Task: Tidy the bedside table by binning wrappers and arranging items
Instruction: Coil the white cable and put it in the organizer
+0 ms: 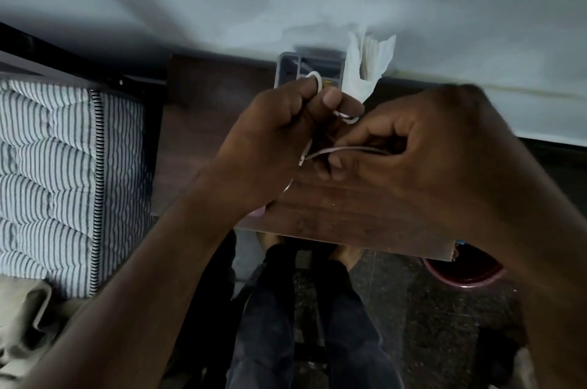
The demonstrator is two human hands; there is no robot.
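**Head view: white cable being coiled above the counter**

Head view shows both hands raised over the dark wooden counter (333, 210), working a thin white cable (343, 150). The left hand (279, 137) is clenched around a bundle of loops; one loop arches over its knuckles at the top and another pokes out beside its thumb. The right hand (422, 147) pinches the free run of cable, which stretches from its curled fingers across to the left palm, where a small plug end hangs just below.

The step in hand looks like winding the cable into a neat coil. To do it well, the left hand should hold the loops firmly but without crushing them, while the right hand feeds the slack in even turns of matching size, keeping light tension so nothing twists or kinks. The loose tail is best wrapped round the bundle to lock it before setting it down.

The cable is held between the two hands, clear of the counter surface. Behind the hands, at the counter's far edge by the wall, stands a grey organiser (287, 71) with a crumpled white tissue (370, 64) just beside it. A reddish bin (463, 274) sits on the floor under the counter's near right corner, and a striped mattress (63, 166) lies to the left.
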